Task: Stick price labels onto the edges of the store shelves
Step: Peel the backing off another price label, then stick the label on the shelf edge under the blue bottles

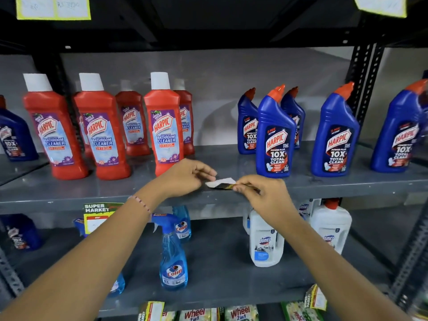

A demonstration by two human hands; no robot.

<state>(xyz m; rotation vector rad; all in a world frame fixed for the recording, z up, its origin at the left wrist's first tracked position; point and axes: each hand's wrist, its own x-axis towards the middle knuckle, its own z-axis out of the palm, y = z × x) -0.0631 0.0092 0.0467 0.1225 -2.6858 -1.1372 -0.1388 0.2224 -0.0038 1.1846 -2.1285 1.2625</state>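
While both hands pinch a price label [221, 183] over the shelf edge [324, 189], left hand [185, 176] peels backing, right hand [259, 193] grips; next, press flat.

Single head-worn cam, wide-angle. Faces forward and slightly down at the middle shelf [324, 184], close, within arm's reach.
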